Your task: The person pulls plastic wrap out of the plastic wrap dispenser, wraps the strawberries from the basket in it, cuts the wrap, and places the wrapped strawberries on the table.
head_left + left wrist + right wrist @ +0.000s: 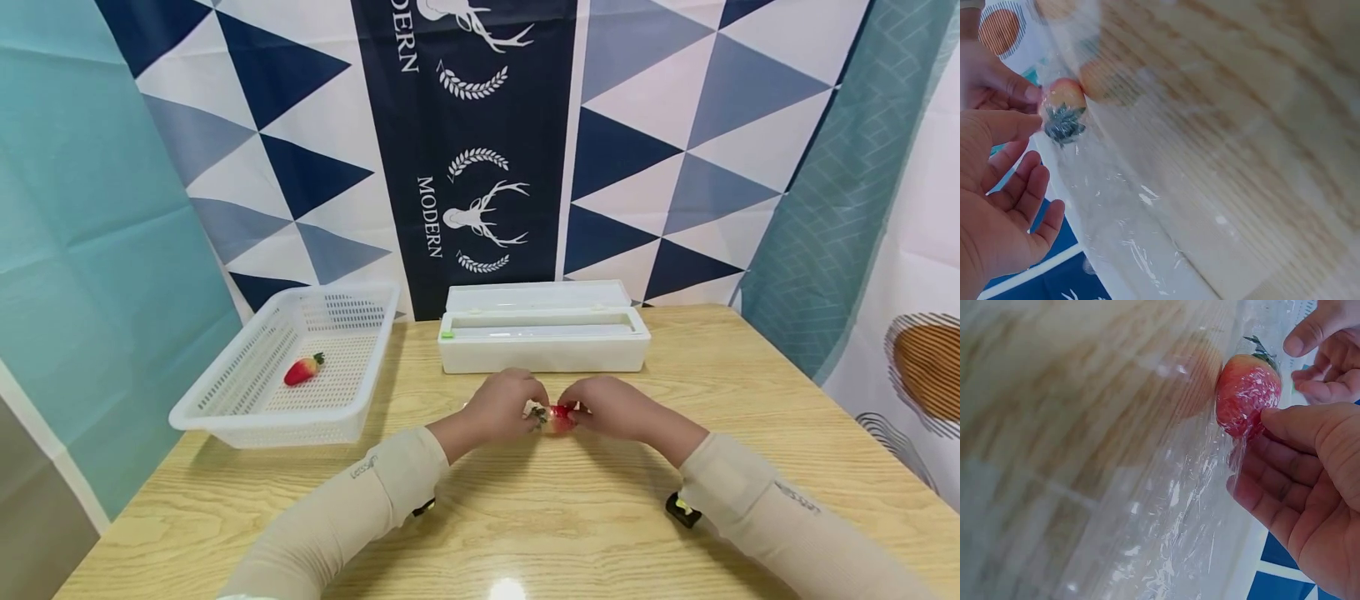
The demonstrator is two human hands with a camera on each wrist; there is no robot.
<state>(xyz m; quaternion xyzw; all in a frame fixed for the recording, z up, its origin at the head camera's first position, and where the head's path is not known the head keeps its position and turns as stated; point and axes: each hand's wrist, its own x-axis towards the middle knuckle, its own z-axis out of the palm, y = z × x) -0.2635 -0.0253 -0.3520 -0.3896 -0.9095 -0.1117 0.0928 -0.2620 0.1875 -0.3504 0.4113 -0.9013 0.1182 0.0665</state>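
Note:
A red strawberry (pixel 1247 394) with green leaves is covered by clear plastic wrap (pixel 1166 531), which looks crinkled and shiny. My right hand (pixel 611 408) holds the strawberry's red end, thumb on the near side and fingers bent behind it. Beside the leafy end is my left hand (pixel 502 406). In the right wrist view its thumb stands apart from its loosely bent fingers, and I see nothing between them. The left wrist view shows the leaves (pixel 1064 123) under the film, near the left thumb's tip.
At the left stands a white slotted basket (pixel 217 400) with another strawberry (pixel 302 369) inside. A long white box (pixel 543 357), its lid raised, sits behind the hands on the wood-grain table (pixel 517 517). A patterned curtain (pixel 480 125) hangs behind.

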